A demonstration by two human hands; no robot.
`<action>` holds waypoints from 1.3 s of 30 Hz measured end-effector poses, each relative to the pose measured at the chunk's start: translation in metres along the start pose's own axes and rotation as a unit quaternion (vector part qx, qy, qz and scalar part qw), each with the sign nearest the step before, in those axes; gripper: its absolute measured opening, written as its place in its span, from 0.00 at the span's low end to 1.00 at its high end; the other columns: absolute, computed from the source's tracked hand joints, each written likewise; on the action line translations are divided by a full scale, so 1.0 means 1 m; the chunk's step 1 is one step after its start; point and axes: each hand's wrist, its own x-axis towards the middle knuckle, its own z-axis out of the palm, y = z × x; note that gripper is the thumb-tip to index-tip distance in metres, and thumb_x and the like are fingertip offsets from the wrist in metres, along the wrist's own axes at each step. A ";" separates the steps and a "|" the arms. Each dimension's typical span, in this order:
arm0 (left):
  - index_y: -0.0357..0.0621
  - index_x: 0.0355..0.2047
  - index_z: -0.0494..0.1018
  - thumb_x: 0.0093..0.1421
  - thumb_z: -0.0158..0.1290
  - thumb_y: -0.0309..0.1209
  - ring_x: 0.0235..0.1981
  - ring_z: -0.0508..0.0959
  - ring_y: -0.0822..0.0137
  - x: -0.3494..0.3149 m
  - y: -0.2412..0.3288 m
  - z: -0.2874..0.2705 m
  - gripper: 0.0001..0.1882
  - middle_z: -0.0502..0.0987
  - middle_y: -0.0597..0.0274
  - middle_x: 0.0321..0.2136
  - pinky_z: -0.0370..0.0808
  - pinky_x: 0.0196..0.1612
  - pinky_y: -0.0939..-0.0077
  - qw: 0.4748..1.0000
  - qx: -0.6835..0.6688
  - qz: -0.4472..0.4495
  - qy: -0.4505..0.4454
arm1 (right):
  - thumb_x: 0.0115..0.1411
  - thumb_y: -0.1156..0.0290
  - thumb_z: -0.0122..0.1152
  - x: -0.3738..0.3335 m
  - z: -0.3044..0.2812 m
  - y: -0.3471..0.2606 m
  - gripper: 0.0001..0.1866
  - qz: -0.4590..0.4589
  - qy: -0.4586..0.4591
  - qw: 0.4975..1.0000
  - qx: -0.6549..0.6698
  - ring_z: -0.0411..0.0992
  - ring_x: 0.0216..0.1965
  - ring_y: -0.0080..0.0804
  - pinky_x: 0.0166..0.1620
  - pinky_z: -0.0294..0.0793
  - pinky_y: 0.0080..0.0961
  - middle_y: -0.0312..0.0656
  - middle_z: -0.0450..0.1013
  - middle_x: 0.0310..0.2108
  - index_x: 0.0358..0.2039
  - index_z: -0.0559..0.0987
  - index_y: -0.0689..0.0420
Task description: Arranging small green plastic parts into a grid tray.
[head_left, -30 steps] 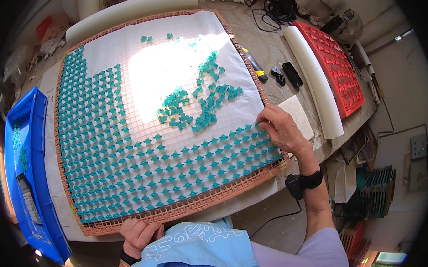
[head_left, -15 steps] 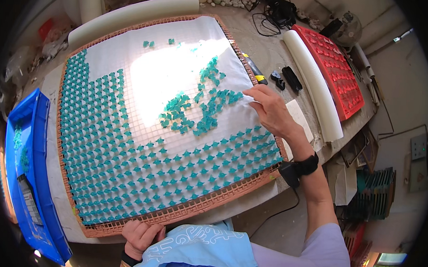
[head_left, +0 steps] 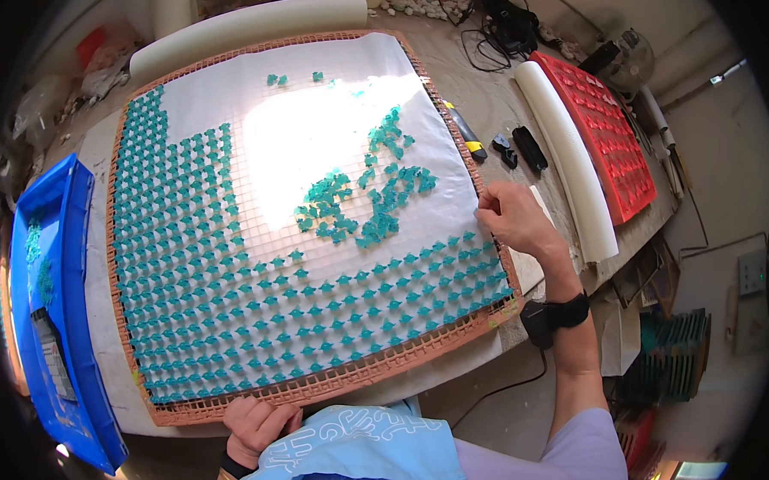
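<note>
A brown lattice tray point(head_left: 327, 386) lies in front of me, lined with a white cloth point(head_left: 442, 204). Small teal flower-shaped pieces point(head_left: 201, 309) stand in neat rows along its left and front parts. A loose heap of similar teal pieces point(head_left: 386, 207) lies right of the middle. My right hand point(head_left: 516, 218) is at the tray's right side, thumb and fingertips pinched together over the cloth; whatever is between them is hidden. At the front rim rests my left hand point(head_left: 258, 423), its fingers curled together and their inner side hidden.
A blue bin point(head_left: 69, 286) with teal pieces and a black-handled tool stands at the left. White rolls point(head_left: 256, 33) lie behind the tray and at its right point(head_left: 568, 154), beside a red tray point(head_left: 607, 147). A yellow-and-black cutter point(head_left: 466, 134) and black items point(head_left: 528, 149) lie right of the lattice.
My right hand has drawn away from the loose heap, rightward and nearer to me, still pinched. The whole view has shifted slightly; my left hand stays at the front rim.
</note>
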 end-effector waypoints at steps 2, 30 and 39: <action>0.47 0.24 0.80 0.42 0.66 0.26 0.18 0.67 0.62 0.002 0.000 -0.001 0.08 0.68 0.66 0.16 0.59 0.23 0.66 1.000 -0.005 0.004 0.001 | 0.52 0.74 0.61 -0.001 0.000 0.003 0.08 0.024 -0.009 1.000 -0.001 0.78 0.30 0.46 0.35 0.75 0.39 0.53 0.77 0.25 0.27 0.78 0.67; 0.50 0.25 0.80 0.47 0.66 0.29 0.17 0.69 0.65 0.002 0.000 -0.001 0.05 0.70 0.69 0.16 0.61 0.23 0.70 0.999 0.034 0.013 -0.005 | 0.60 0.77 0.64 -0.037 0.008 0.039 0.06 -0.148 0.047 0.988 -0.006 0.77 0.35 0.43 0.40 0.76 0.34 0.48 0.76 0.34 0.38 0.80 0.63; 0.50 0.25 0.80 0.47 0.66 0.29 0.18 0.69 0.65 0.002 -0.002 0.000 0.05 0.68 0.69 0.16 0.61 0.23 0.69 0.999 0.031 0.018 0.000 | 0.58 0.78 0.64 -0.035 0.009 0.028 0.05 -0.170 0.052 0.983 -0.049 0.75 0.34 0.50 0.39 0.74 0.38 0.49 0.73 0.31 0.34 0.77 0.63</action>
